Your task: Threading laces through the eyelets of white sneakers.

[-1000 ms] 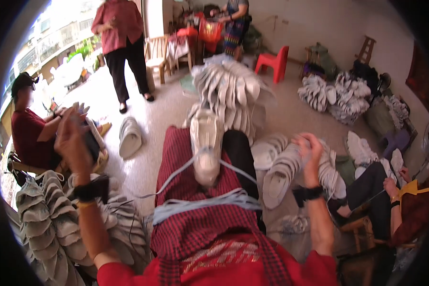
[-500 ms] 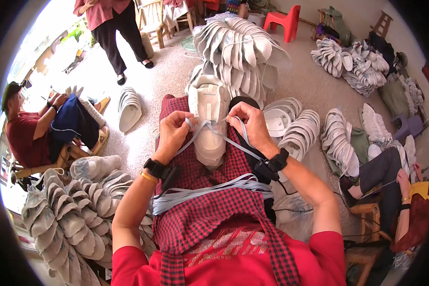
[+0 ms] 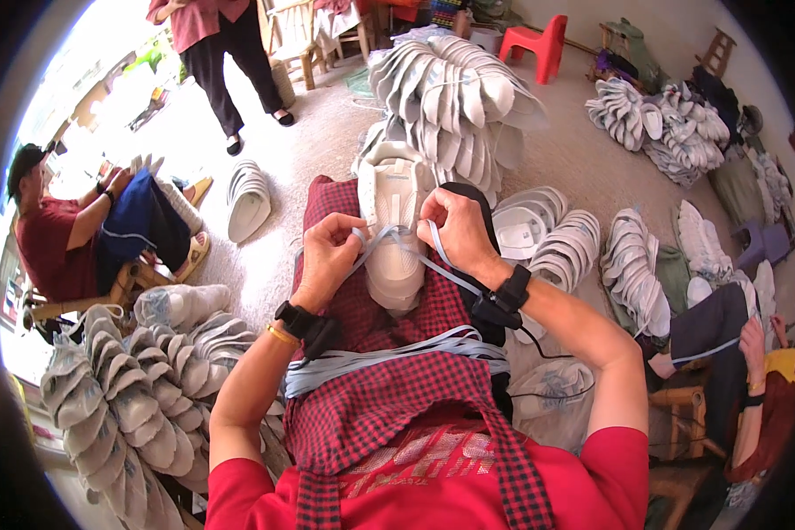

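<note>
A cream-white shoe upper (image 3: 396,276) rests lengthwise on my checked-apron lap, its toe end toward me. Across its middle a pale blue shoelace (image 3: 387,231) crosses over itself. On the shoe's left side, my left hand (image 3: 329,256) is closed in a pinch on one length of this lace. Opposite it, my right hand (image 3: 462,231) pinches the other length, fingers curled close to the shoe's edge. A bundle of similar pale blue laces (image 3: 389,358) lies across my lap, nearer my body.
Nested shoe uppers (image 3: 450,97) rise in a tall stack beyond my knees. More uppers (image 3: 128,397) crowd my left side, and further rows (image 3: 561,252) lie to my right. Co-workers sit at left (image 3: 57,234) and right (image 3: 755,397); another person (image 3: 230,66) stands ahead. A red plastic chair (image 3: 539,49) is at the back.
My left hand has lowered slightly, still pinching the lace. My right hand stays near the shoe with its lace length. The whole view has shifted a little.
</note>
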The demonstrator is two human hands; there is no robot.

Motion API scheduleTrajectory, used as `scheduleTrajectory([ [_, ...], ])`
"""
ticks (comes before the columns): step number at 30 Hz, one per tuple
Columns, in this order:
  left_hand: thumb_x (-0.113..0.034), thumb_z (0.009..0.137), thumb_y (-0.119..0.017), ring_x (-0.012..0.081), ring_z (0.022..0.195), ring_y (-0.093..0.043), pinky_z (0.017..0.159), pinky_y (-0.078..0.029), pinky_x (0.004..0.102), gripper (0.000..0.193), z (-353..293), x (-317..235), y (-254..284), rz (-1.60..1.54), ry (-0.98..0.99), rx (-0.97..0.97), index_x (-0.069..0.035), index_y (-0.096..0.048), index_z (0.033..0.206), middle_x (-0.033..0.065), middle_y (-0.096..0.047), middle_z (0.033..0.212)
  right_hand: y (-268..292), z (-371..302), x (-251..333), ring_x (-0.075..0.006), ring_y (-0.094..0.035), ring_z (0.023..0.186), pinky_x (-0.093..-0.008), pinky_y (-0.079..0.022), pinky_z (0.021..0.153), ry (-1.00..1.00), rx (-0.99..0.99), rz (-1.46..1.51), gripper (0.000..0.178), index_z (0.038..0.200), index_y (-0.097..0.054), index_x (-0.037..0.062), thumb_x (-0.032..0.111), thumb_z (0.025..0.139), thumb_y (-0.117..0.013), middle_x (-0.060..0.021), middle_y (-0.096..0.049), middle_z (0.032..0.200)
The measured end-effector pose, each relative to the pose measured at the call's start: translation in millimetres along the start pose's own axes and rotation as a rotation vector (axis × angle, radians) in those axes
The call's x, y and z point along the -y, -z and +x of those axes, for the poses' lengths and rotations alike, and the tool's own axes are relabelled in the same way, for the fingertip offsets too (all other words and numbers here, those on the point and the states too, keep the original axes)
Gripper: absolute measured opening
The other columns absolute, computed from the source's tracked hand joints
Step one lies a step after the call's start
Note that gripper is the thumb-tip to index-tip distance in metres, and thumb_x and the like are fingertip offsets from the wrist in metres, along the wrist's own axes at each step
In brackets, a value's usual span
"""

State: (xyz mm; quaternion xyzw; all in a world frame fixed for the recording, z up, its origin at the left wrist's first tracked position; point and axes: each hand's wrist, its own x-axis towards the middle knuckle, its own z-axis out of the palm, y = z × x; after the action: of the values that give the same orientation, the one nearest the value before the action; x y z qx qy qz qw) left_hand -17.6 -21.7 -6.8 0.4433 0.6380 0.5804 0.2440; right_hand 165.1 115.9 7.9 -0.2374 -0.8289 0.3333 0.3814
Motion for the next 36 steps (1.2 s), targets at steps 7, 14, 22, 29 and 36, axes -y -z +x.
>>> scheduleTrajectory([
  [7,0.001,0.086,-0.057,0.0065,0.074,-0.062,0.066,-0.051,0.0228,0.014,0,5,-6,-0.044,-0.021,-0.036,0.001,-0.065,0.099,0.0028,-0.068,0.083,-1,15,-35,-0.0122,-0.064,0.066,-0.0283,-0.052,0.065,-0.15,0.201,0.284,0.016,0.082,-0.067,0.0008,0.013,0.072,-0.072,-0.0063,-0.068,0.071],
  [14,-0.002,0.079,-0.063,0.0074,0.066,-0.062,0.062,-0.051,0.0238,0.012,1,7,-6,0.018,-0.104,-0.117,0.001,-0.068,0.089,0.0043,-0.068,0.074,2,14,-23,-0.0083,-0.061,0.063,-0.0237,-0.049,0.059,-0.259,0.253,0.333,0.017,0.084,-0.066,-0.0019,0.012,0.075,-0.07,-0.0042,-0.067,0.071],
  [22,-0.005,0.077,-0.064,0.007,0.063,-0.06,0.059,-0.05,0.0246,0.01,3,5,-5,0.129,-0.083,-0.163,0.0,-0.068,0.085,0.0037,-0.066,0.067,1,14,-20,-0.0077,-0.059,0.062,-0.0235,-0.048,0.057,-0.258,0.255,0.375,0.017,0.084,-0.066,-0.0012,0.013,0.077,-0.071,-0.0031,-0.066,0.072],
  [29,-0.005,0.075,-0.064,0.0103,0.061,-0.061,0.06,-0.05,0.0261,0.01,9,9,-5,0.057,-0.08,-0.141,0.0,-0.069,0.083,0.006,-0.066,0.067,3,14,-17,-0.0074,-0.059,0.063,-0.0228,-0.048,0.058,-0.262,0.281,0.396,0.014,0.085,-0.066,-0.0002,0.011,0.079,-0.072,-0.0026,-0.066,0.073],
  [36,0.002,0.078,-0.061,0.0058,0.06,-0.055,0.055,-0.046,0.025,0.026,13,-10,-9,0.242,-0.196,-0.036,-0.001,-0.065,0.103,0.0022,-0.061,0.066,9,18,-10,-0.0122,-0.062,0.062,-0.0268,-0.051,0.059,-0.141,0.286,0.223,0.012,0.086,-0.064,0.0019,0.007,0.078,-0.072,-0.0031,-0.066,0.07],
])
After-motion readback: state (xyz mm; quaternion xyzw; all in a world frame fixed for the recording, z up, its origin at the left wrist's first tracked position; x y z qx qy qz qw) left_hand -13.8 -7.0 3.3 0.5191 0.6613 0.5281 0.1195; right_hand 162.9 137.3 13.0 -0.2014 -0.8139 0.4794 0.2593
